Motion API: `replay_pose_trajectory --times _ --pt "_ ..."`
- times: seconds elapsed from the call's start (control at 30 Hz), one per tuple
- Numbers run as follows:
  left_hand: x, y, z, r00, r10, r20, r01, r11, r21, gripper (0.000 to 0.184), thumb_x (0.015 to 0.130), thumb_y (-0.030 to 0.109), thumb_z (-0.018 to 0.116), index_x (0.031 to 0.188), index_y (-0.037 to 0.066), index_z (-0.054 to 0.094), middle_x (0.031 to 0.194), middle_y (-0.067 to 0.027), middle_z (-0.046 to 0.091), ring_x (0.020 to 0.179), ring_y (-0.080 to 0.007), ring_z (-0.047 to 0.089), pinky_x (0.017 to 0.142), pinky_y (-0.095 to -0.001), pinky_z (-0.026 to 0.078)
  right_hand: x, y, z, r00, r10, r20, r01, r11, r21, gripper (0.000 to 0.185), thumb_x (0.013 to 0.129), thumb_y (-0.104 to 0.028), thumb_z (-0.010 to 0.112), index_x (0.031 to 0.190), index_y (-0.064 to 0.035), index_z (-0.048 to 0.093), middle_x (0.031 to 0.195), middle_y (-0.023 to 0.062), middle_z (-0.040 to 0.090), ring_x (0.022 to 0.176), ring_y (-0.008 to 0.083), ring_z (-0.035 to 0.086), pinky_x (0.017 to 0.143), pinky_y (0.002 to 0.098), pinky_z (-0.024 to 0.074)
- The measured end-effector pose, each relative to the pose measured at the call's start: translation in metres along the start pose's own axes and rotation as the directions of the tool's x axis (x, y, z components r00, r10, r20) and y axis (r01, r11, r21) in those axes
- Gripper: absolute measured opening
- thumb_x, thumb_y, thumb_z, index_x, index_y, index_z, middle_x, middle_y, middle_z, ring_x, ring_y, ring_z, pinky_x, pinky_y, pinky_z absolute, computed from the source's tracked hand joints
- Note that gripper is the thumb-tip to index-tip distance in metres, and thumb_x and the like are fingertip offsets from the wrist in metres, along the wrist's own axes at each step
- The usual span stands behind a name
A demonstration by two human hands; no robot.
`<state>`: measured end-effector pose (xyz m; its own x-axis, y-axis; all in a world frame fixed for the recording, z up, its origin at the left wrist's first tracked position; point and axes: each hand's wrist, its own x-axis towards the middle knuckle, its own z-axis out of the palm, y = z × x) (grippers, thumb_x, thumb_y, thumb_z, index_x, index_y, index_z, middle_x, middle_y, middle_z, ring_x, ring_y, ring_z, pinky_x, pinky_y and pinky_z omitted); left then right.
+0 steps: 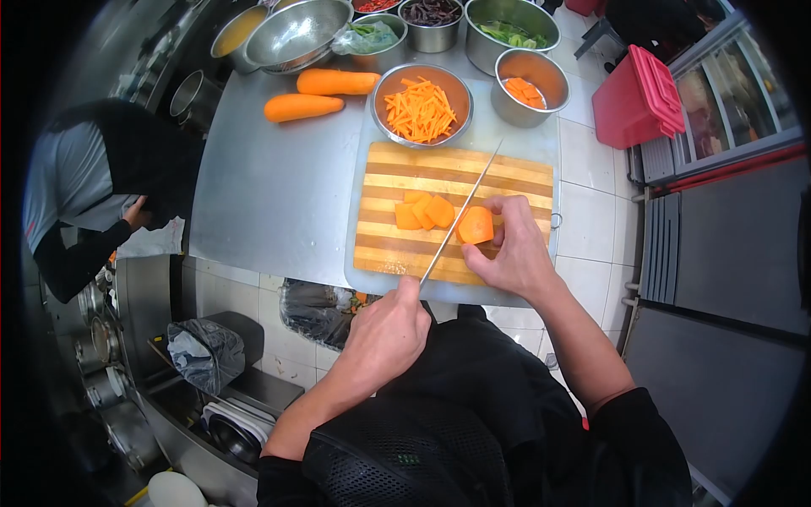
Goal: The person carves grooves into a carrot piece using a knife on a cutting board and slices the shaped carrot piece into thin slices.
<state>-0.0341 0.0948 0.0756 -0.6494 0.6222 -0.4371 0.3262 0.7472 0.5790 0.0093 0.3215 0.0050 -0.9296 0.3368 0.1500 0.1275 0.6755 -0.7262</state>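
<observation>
My left hand is wrapped round the handle of a knife, whose long thin blade points away from me across the striped wooden cutting board. Between the thumb and fingers of my right hand is a carrot piece, its flat cut face turned up, just right of the blade. Left of the blade lie several carrot slices, partly overlapping. Beyond the board stands a metal bowl heaped with carrot strips. The knife's handle is hidden in my fist.
Two peeled carrots lie on the steel table. A pot with carrot pieces and several other vessels crowd the far edge. A co-worker stands at left. A lined bin sits below the table edge; a red bin stands right.
</observation>
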Motion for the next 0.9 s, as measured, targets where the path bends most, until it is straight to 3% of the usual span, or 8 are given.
replay_pose_trajectory --times 0.2,0.3,0.4,0.5,0.7,0.8,0.9 --pt "-0.003 0.002 -0.001 1.000 0.006 -0.002 -0.006 1.000 0.021 0.024 0.099 0.011 0.053 0.113 -0.008 0.048 0.095 -0.0329 0.069 0.091 -0.0535 0.068 0.082 -0.0612 0.053 0.001 -0.001 0.000 1.000 0.003 0.027 -0.005 0.998 0.065 0.048 0.076 -0.015 0.078 0.119 -0.0014 0.060 0.104 0.0103 0.055 0.068 0.0171 0.055 0.063 0.0328 0.0515" --pt "-0.004 0.003 -0.002 1.000 -0.002 0.004 0.002 0.999 0.034 0.024 0.099 0.011 0.053 0.114 -0.008 0.048 0.095 -0.0328 0.070 0.091 -0.0536 0.068 0.082 -0.0609 0.054 0.004 -0.008 -0.006 0.990 0.095 0.108 -0.101 0.993 0.054 0.051 0.076 -0.016 0.078 0.123 -0.0028 0.061 0.109 0.0164 0.058 0.095 0.0338 0.066 0.078 0.0409 0.0578" --pt "-0.005 0.003 -0.001 1.000 -0.001 0.004 0.001 0.999 0.045 0.024 0.099 0.012 0.053 0.113 -0.007 0.049 0.095 -0.0325 0.070 0.090 -0.0536 0.068 0.082 -0.0606 0.054 0.003 -0.001 -0.001 0.997 0.016 0.069 -0.015 1.000 -0.019 0.051 0.076 -0.018 0.077 0.123 -0.0033 0.061 0.110 0.0177 0.058 0.097 0.0375 0.066 0.082 0.0439 0.0575" --pt "-0.007 0.002 -0.001 1.000 -0.006 0.000 0.006 0.998 0.058 0.024 0.099 0.012 0.053 0.112 -0.007 0.049 0.094 -0.0320 0.069 0.089 -0.0537 0.068 0.081 -0.0604 0.054 0.005 -0.002 -0.002 0.995 0.039 0.089 -0.037 0.999 -0.015 0.051 0.076 -0.019 0.076 0.123 -0.0035 0.061 0.111 0.0185 0.058 0.099 0.0401 0.065 0.085 0.0462 0.0570" --pt "-0.010 0.001 -0.003 1.000 -0.008 0.000 0.008 0.997 0.079 0.021 0.100 0.013 0.054 0.108 -0.005 0.049 0.094 -0.0312 0.069 0.087 -0.0535 0.068 0.081 -0.0601 0.055 0.007 -0.006 -0.004 0.990 0.082 0.117 -0.083 0.997 0.002 0.051 0.076 -0.019 0.076 0.122 -0.0044 0.060 0.112 0.0179 0.058 0.099 0.0394 0.066 0.085 0.0462 0.0571" --pt "-0.011 0.002 -0.004 1.000 -0.019 0.008 0.018 0.997 0.081 0.019 0.100 0.013 0.054 0.106 -0.005 0.049 0.094 -0.0311 0.069 0.087 -0.0533 0.068 0.081 -0.0600 0.055 0.006 -0.001 0.000 0.999 -0.012 0.048 0.013 1.000 -0.026 0.046 0.075 -0.014 0.075 0.117 -0.0021 0.060 0.104 0.0128 0.057 0.072 0.0228 0.061 0.067 0.0356 0.0551" --pt "-0.012 0.003 -0.005 1.000 -0.025 0.007 0.024 0.996 0.086 0.019 0.100 0.013 0.054 0.106 -0.005 0.049 0.094 -0.0309 0.070 0.088 -0.0532 0.068 0.081 -0.0599 0.055 0.007 -0.005 -0.003 0.989 0.085 0.122 -0.085 0.996 -0.005 0.051 0.076 -0.019 0.076 0.122 -0.0047 0.060 0.112 0.0170 0.058 0.100 0.0395 0.066 0.085 0.0464 0.0571"
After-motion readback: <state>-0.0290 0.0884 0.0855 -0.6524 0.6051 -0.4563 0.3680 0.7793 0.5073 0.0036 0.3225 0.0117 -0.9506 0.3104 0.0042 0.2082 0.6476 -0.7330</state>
